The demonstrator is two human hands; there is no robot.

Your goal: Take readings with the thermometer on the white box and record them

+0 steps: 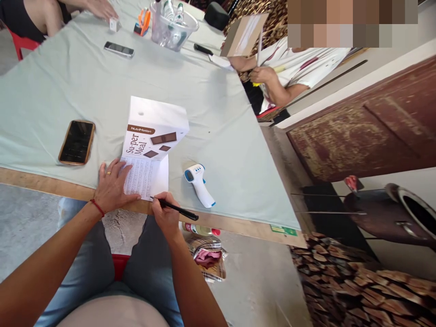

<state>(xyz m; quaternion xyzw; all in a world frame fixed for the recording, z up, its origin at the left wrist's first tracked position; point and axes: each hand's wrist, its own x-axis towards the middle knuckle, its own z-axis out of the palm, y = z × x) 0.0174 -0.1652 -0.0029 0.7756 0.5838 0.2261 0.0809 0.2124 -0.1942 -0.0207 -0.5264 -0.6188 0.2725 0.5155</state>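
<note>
A sheet of paper (159,179) covered with rows of small writing lies at the table's near edge, in front of a white box (158,116) marked "NutriMotion Su-per Meal". My left hand (114,184) rests on the paper's left side, fingers spread. A black pen (180,210) is gripped in my right hand (165,213), its tip at the paper's lower edge. Right of the paper lies a white and blue infrared thermometer (199,184). To the left is a smartphone (77,142) in a brown case, face up.
Farther back on the cloth-covered table (231,150) are another phone (119,49), an orange tape dispenser (143,22) and a clear basket (175,34) of bottles. A co-worker's hands (264,75) hold a cardboard piece (243,36). Another person's hand (102,8) rests at the far left.
</note>
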